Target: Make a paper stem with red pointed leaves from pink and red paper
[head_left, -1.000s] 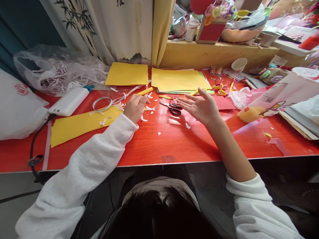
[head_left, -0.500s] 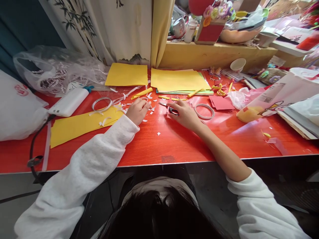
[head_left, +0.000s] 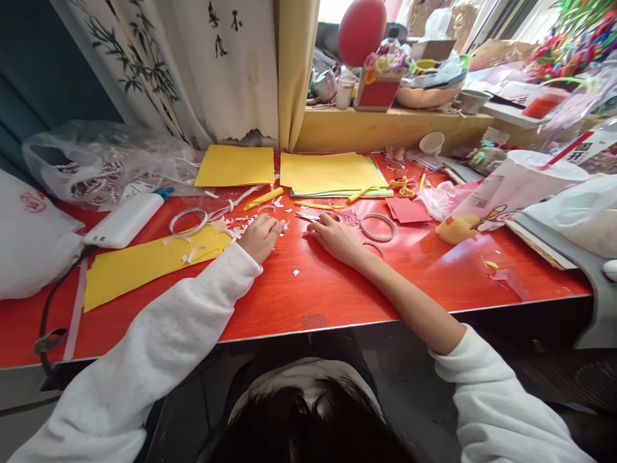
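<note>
My left hand (head_left: 261,238) rests on the red table among small white paper scraps (head_left: 240,226), its fingers curled together. Whatever they pinch, if anything, is too small to make out. My right hand (head_left: 335,239) is closed near the middle of the table, thumb and fingers together at the tips, where a tiny pale bit may be held. Just beyond it lie the scissors (head_left: 304,217), blades pointing left, handles partly hidden behind the hand. A thin yellow paper roll (head_left: 320,206) lies behind the scissors. To the right is a roll of tape (head_left: 378,227).
Yellow sheets (head_left: 234,166) and a paper stack (head_left: 328,172) line the back. Yellow strips (head_left: 149,260), another tape ring (head_left: 187,222) and a white power bank (head_left: 126,218) are left. Red paper squares (head_left: 408,210) and a drink cup (head_left: 506,193) stand right.
The view has tilted up a little. My right hand has come off the scissors' handles and sits closer to me, with the scissors lying behind it. My left hand stays curled in nearly the same place.
</note>
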`<action>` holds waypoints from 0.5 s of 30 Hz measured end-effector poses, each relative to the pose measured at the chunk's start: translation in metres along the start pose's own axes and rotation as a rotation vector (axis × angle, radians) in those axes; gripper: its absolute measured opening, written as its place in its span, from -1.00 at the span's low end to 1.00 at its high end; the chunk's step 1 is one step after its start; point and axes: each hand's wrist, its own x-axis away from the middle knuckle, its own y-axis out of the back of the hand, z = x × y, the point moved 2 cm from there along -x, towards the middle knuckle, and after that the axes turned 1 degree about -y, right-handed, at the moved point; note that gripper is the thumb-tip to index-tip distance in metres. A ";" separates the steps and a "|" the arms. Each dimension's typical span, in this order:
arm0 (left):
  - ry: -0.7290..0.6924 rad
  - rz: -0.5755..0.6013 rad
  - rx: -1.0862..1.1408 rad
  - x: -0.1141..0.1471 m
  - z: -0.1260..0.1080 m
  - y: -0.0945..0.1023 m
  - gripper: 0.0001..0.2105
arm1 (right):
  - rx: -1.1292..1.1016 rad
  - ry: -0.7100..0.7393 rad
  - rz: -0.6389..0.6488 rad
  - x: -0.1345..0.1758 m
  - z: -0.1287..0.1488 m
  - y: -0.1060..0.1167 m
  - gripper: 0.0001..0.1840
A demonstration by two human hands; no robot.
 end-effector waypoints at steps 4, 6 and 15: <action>-0.041 0.000 0.035 0.005 -0.002 -0.008 -0.73 | 0.024 0.077 -0.057 0.000 0.003 0.002 -0.64; -0.026 0.036 0.099 0.008 -0.004 -0.015 -0.74 | 0.052 0.156 -0.117 0.001 0.007 0.005 -0.65; 0.136 0.188 0.759 0.016 -0.013 -0.026 -0.60 | -0.024 0.454 -0.331 0.013 0.035 0.015 -0.58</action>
